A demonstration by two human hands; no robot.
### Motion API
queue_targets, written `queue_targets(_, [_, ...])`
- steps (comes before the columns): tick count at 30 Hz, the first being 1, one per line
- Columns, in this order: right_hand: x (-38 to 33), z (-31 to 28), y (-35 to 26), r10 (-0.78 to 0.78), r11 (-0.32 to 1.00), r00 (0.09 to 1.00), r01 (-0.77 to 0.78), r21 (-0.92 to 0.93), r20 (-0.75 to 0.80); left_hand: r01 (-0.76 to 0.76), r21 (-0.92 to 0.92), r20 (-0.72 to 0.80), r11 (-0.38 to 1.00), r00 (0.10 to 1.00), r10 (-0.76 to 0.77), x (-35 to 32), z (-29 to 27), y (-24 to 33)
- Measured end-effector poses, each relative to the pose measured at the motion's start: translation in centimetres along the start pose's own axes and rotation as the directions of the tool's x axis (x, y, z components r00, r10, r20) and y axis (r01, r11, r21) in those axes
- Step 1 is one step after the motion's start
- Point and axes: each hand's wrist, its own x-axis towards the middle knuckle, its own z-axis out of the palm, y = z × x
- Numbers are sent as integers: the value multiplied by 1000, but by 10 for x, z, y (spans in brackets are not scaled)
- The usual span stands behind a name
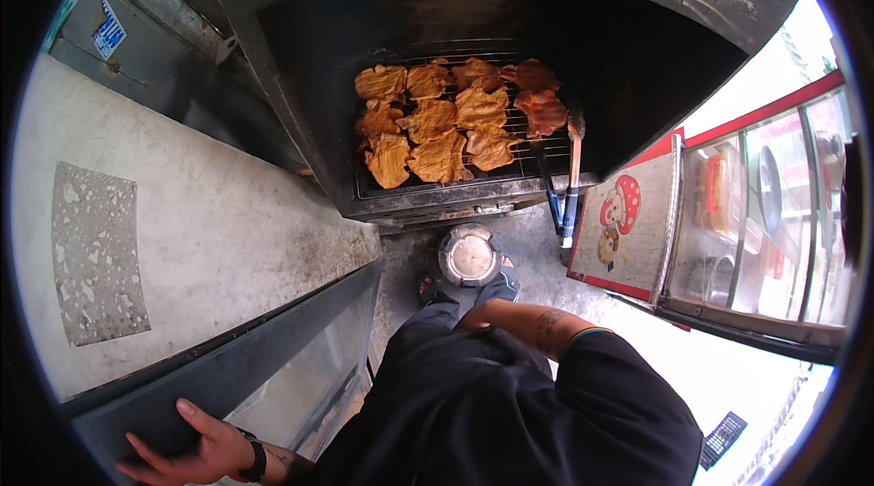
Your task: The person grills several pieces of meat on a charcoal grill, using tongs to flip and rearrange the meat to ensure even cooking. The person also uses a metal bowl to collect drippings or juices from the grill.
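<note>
My left hand (187, 451) lies flat on the dark top edge of a glass-fronted counter (273, 368) at the lower left, fingers apart, holding nothing; a black band sits on its wrist. My right forearm crosses my dark clothing, and my right hand (473, 316) is tucked against my hip with its fingers hidden. Ahead, a black grill box (428, 199) holds a wire rack covered with several flat orange-brown pieces of meat (446, 113). Both hands are well short of the grill.
Tongs (572, 172) with blue handles lean on the grill's right edge. A round metal pot (469, 256) stands on the ground by my sandalled feet. A grey counter top (200, 213) runs along the left. A red-framed glass display cabinet (774, 204) stands at the right.
</note>
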Motion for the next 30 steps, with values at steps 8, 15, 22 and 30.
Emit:
queue_targets(8, [-129,-153,-22,336,937,442,-68,342,-832,-35,-29,-38,999,999,34,-3,6,2])
queue_targets(15, [-162,-181,-32,347,938,493,-161,308,-798,-25,-24,-11,999,1000,25,-5,6,0])
queue_targets(22, [-166,-184,-33,355,935,510,-180,307,-784,-22,-30,-12,999,1000,22,-4,5,1])
queue_targets(30, [-148,-174,-22,355,935,519,-205,290,-777,-39,-18,-15,999,999,39,-5,5,2])
